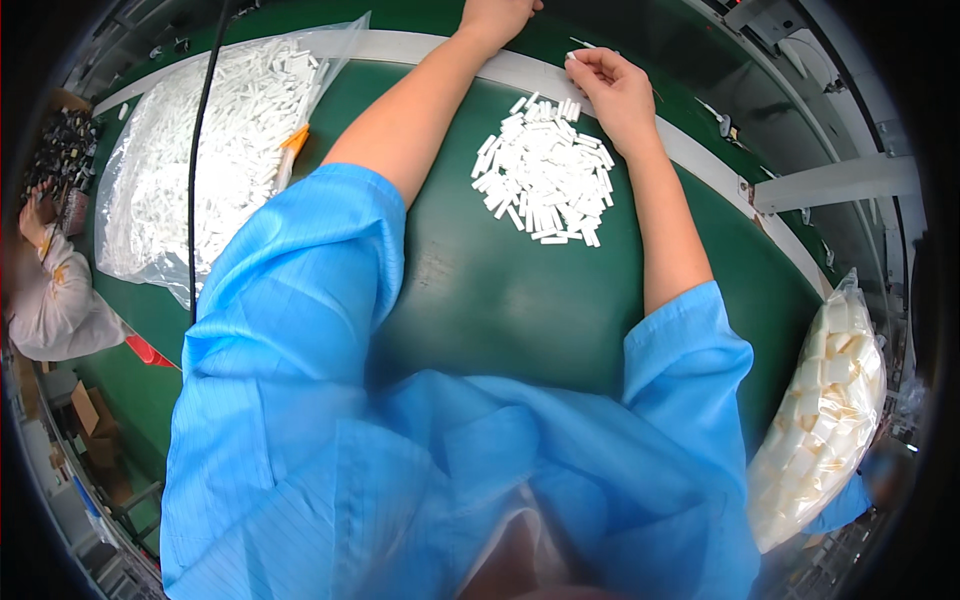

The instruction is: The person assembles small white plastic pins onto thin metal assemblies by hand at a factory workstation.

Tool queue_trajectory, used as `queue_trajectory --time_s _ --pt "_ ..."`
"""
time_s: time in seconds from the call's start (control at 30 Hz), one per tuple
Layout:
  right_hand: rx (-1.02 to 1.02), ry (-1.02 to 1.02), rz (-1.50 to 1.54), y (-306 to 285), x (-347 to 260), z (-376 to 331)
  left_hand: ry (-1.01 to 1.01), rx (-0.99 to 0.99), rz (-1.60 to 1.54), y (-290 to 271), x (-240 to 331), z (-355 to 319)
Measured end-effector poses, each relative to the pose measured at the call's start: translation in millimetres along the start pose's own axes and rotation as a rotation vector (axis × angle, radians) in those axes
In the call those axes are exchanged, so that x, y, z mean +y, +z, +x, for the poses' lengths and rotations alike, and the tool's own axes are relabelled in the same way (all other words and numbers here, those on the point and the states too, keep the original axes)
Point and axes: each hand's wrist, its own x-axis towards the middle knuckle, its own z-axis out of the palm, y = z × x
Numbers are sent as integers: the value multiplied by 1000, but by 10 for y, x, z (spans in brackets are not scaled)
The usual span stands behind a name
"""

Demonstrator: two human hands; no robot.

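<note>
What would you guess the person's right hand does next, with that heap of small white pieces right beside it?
Probably the right hand dips back to the heap of small white pieces for another one. Its fingertips are pinched at the pale strip along the green belt, just past the heap. The left hand reaches further, partly out of view.

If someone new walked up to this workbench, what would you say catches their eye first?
Probably the heap of small white plastic pieces in the middle of the green work surface, with the right hand pinching at its far edge and the left hand reaching beyond the white strip. Next come the large clear bag of similar white pieces at far left and another bag of bigger cream-white parts at the right edge.
</note>
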Motion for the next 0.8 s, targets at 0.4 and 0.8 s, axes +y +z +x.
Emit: queue_trajectory --time_s 0.4,0.8 --pt "-96 -37 -25 -9 -135 -207 51 -11 -42 16 146 -121" --pt "-94 -393 -337 -167 -446 -824 343 -604 172 -244 363 -781"
